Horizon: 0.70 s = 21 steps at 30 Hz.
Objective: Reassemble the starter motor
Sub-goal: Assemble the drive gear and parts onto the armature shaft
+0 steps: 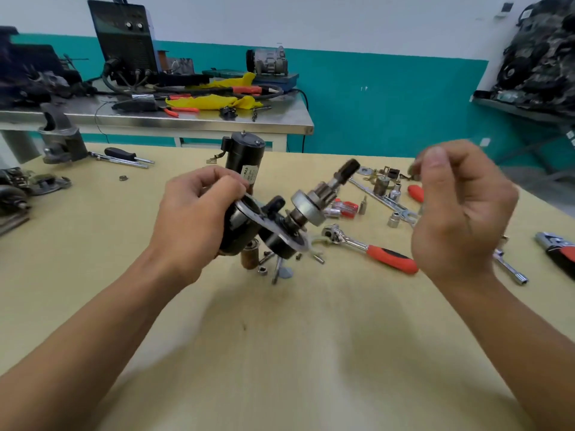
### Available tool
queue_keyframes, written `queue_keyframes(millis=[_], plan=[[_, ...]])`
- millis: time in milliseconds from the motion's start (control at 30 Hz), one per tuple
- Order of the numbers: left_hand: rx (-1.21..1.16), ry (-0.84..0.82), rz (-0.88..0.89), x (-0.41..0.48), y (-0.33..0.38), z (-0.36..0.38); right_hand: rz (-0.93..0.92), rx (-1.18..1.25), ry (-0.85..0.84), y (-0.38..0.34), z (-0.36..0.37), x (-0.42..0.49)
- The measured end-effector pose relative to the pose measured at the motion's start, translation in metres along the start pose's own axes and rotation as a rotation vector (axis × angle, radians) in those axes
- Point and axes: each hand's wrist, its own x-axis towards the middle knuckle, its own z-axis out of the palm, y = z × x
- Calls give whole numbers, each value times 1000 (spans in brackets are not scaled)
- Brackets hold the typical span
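My left hand (193, 213) grips the starter sub-assembly (273, 225) above the table: black solenoid body, a silver plate, and a drive shaft with a silver clutch disc (306, 208) and a dark pinion gear (348, 169) pointing up and right. My right hand (457, 209) is raised to the right of it, blurred, fingers curled with thumb and forefinger pinching a small metal part (415, 169) that is hard to make out. The black cylindrical motor housing (245, 157) stands upright on the table behind my left hand.
On the wooden table (280, 337) lie a red-handled ratchet (373, 248), sockets and spanners (385, 203), small bolts and a bushing (250, 258) under the assembly, and a screwdriver (124, 155) with a grey housing (60, 140) at far left. A steel bench (155, 119) stands behind.
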Motion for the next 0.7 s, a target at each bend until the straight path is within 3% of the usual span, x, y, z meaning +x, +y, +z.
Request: queue_keyframes(millis=[133, 200, 267, 333, 467, 700], plan=[[-101, 182, 17, 6, 0, -5, 172, 31, -207, 14, 11, -19], [-92, 227, 17, 9, -2, -8, 211, -64, -489, 23, 18, -31], [-86, 250, 20, 11, -5, -10, 215, -283, -874, 31, 27, -43], [-84, 259, 27, 13, -7, -12, 150, -444, -1067, 35, 36, -48], [-79, 278, 59, 16, -9, -15, 115, -463, -1050, 29, 63, -36], [-33, 304, 76, 14, -10, -19, 310, -518, -1226, 19, 107, -30]])
